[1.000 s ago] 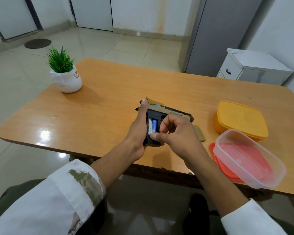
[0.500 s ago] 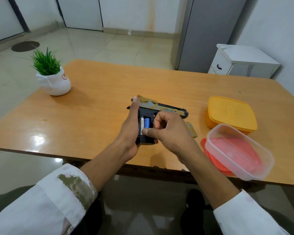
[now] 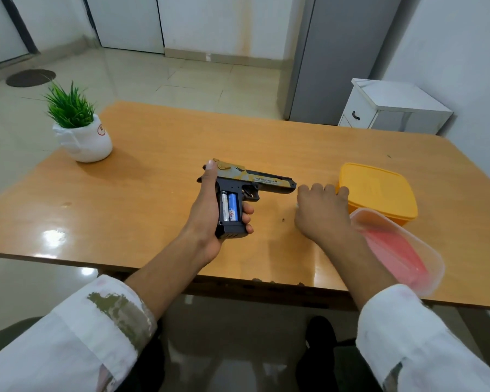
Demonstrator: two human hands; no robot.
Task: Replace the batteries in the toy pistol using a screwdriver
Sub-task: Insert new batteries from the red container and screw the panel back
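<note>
While the black-and-gold plastic toy pistol (image 3: 266, 181) is clamped by curled fingers of the left hand (image 3: 207, 222), its uncovered silver and blue batteries (image 3: 229, 207) could be spilled by tilting; whether the right hand (image 3: 321, 216) holds anything cannot be told.

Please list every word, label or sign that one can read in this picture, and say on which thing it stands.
"DESERT EAGLE", as it seems to read: slide of the black and gold plastic toy pistol.
Smaller line under it: too blurred.
Red print on the blue cylindrical battery in the grip: too small.
Round red mark on the white plant pot: too blurred.
</note>
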